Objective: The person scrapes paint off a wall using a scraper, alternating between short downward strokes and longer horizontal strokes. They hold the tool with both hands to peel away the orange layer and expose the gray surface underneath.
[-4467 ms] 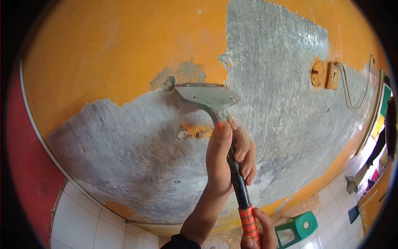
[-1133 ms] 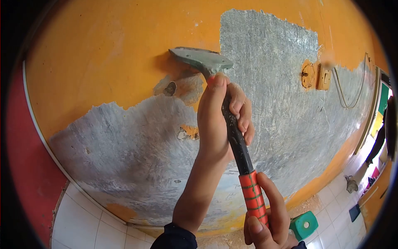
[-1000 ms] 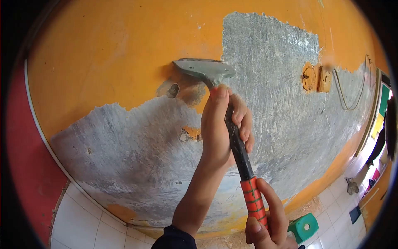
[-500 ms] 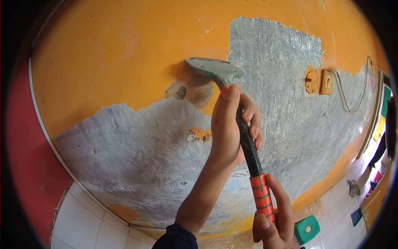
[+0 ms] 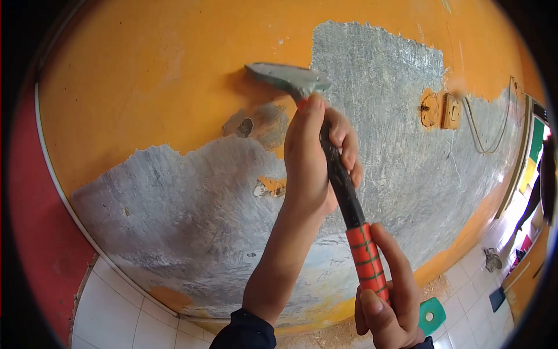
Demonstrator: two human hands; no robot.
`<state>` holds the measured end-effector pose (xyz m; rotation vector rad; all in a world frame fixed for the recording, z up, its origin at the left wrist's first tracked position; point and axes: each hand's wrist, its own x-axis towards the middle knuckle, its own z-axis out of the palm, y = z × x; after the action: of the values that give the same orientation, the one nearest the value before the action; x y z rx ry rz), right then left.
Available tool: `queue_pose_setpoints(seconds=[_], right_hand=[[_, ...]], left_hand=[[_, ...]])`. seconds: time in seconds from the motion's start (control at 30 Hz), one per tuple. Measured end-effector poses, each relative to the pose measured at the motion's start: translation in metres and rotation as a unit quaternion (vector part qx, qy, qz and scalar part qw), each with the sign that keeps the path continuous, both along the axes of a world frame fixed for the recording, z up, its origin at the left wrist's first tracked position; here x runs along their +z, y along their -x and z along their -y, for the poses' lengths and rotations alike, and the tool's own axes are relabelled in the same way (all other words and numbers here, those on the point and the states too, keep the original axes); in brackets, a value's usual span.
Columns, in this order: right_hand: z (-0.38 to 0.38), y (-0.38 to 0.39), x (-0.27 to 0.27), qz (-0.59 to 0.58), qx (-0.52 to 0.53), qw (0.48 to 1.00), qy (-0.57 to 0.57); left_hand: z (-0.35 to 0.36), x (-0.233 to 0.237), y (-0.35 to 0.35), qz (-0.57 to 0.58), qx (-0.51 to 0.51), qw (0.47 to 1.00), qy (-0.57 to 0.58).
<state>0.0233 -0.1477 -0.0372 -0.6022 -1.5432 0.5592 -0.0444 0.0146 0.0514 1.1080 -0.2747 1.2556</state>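
A long-handled scraper [image 5: 344,195] slants across the middle of the view, with a wide grey blade [image 5: 285,75], a black shaft and a red grip. My left hand [image 5: 308,151] is wrapped round the shaft just below the blade, thumb pointing up. Lower down, my right hand [image 5: 395,302] closes on the red grip, its index finger lying along the side. The blade overlaps the orange paint [image 5: 174,75] of the wall, at the left edge of a tall stripped grey patch [image 5: 378,64]. Below the blade is a dark hole [image 5: 246,127] in a scraped spot.
A light switch [image 5: 451,111] with a loose cable [image 5: 479,145] sits on the wall at right. A green stool [image 5: 431,317] stands on the tiled floor, near a dustpan [image 5: 497,298]. Paint debris [image 5: 343,338] lies along the wall's foot. A red wall [image 5: 49,244] borders the left.
Both hands and the scraper have shifted up and a little left, carrying the blade higher over the orange paint. The whole view has also drifted slightly.
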Motion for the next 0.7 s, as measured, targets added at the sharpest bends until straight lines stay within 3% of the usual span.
queue_pose_setpoints(seconds=[0.03, 0.1, 0.4, 0.7], right_hand=[[0.005, 0.003, 0.002, 0.000, -0.003, 1.000, -0.001], [0.017, 0.010, 0.008, -0.048, -0.091, 0.970, 0.220], [0.006, 0.008, 0.014, -0.047, -0.081, 0.984, 0.150], [0.004, 0.015, 0.021, -0.054, -0.068, 0.983, 0.162]], left_hand=[[0.001, -0.005, 0.000, -0.011, -0.003, 1.000, 0.012], [-0.005, -0.002, -0.002, -0.004, 0.002, 1.000, -0.011], [-0.006, 0.009, -0.005, 0.002, 0.010, 1.000, -0.017], [-0.007, 0.019, -0.003, 0.010, 0.009, 1.000, -0.014]])
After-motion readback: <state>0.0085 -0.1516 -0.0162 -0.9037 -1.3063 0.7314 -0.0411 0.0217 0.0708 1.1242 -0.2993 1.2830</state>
